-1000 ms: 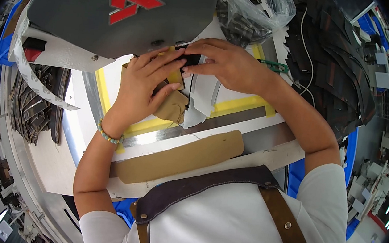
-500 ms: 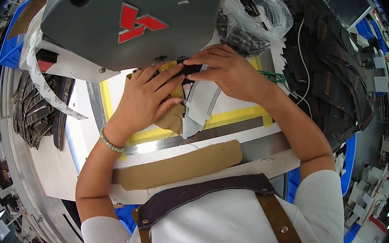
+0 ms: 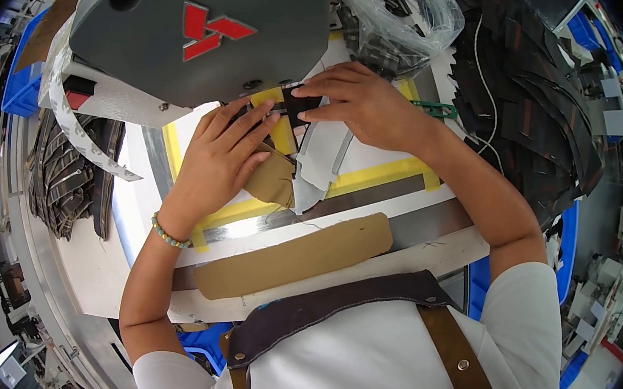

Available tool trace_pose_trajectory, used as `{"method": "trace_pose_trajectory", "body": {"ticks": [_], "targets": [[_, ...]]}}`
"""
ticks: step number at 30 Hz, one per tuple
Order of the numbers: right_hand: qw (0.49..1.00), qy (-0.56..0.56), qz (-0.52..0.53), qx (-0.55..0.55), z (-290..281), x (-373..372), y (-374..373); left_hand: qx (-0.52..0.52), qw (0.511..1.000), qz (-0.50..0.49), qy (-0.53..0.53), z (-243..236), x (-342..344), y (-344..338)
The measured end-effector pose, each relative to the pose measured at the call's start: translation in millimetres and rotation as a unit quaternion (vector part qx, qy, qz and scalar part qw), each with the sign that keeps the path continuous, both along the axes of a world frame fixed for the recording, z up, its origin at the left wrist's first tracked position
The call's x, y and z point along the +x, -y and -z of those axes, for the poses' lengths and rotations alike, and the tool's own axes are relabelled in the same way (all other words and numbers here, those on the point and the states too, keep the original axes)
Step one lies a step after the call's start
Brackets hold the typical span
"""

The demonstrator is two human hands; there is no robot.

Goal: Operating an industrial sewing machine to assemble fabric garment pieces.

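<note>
My left hand (image 3: 218, 156) lies with fingers stretched and slightly spread over a tan piece (image 3: 274, 178) and a yellow strip (image 3: 283, 135). On the other side, my right hand (image 3: 366, 109) reaches in from the right. Its thumb and forefinger are apart and rest on a small black piece (image 3: 301, 105). Below the right fingers lies a light grey, folded flap (image 3: 322, 154), seemingly part of the same stack. The dark grey head of a sewing machine (image 3: 268, 30), with a red emblem, overhangs the work and hides whatever lies under it.
A long tan strip (image 3: 297, 257) lies along the near table edge. Yellow tape (image 3: 374, 176) borders the work surface. Green thread snips (image 3: 436, 110) lie beyond my right wrist. Dark cut pieces are heaped at right (image 3: 525, 111) and left (image 3: 70, 177). A clear plastic bag (image 3: 429, 17) stands behind.
My view has shifted slightly. The fingertips of both hands have drawn a little apart, and more of the yellow strip and black piece shows between them.
</note>
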State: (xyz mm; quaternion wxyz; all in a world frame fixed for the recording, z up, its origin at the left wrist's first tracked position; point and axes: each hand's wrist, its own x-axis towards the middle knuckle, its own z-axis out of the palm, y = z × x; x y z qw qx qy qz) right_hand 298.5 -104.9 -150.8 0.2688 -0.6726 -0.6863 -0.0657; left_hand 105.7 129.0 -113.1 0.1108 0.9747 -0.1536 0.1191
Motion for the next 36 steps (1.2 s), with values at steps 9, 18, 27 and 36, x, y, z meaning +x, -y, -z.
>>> {"method": "trace_pose_trajectory", "body": {"ticks": [9, 18, 27, 36], "targets": [[1.0, -0.01, -0.008, 0.009, 1, -1, 0, -0.016, 1.0, -0.014, -0.005, 4, 2, 2], [1.0, 0.008, -0.007, -0.009, -4, 0, -1, 0.016, 1.0, -0.016, 0.006, 2, 3, 1], [1.0, 0.025, -0.011, 0.008, 0, 9, -6, 0.018, 0.999, -0.017, 0.035, 3, 11, 0], [0.998, 0.058, 0.009, 0.016, -3, 15, -13, 0.006, 0.999, -0.043, 0.007, 6, 18, -7]]}}
